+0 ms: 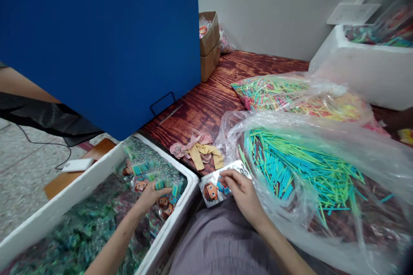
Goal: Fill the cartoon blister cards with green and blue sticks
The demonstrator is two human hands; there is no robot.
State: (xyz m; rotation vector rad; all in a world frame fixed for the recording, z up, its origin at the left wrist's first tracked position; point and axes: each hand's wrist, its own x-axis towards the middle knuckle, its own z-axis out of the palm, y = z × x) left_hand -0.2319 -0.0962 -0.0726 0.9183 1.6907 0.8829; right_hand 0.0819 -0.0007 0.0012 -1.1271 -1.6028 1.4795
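Note:
My left hand (152,195) is low in a white foam box (190,180), its thumb stretched to the right and its other fingers partly hidden. It closes on a small clear packet of green and blue sticks (159,184). Around it lie similar packets with brown-haired cartoon figures (141,185). Above my lap, my right hand (241,189) pinches a flat, pale plastic bag (211,189) printed with a cartoon figure in blue. Whether that bag contains anything cannot be made out.
Clear bags hold loose green and blue sticks (300,167) and mixed coloured sticks (277,92) on the wood-patterned table (213,99). Pink and yellow finger cots (200,148) lie near its edge. A blue panel (106,43) rises at left; another foam box (358,68) stands at right.

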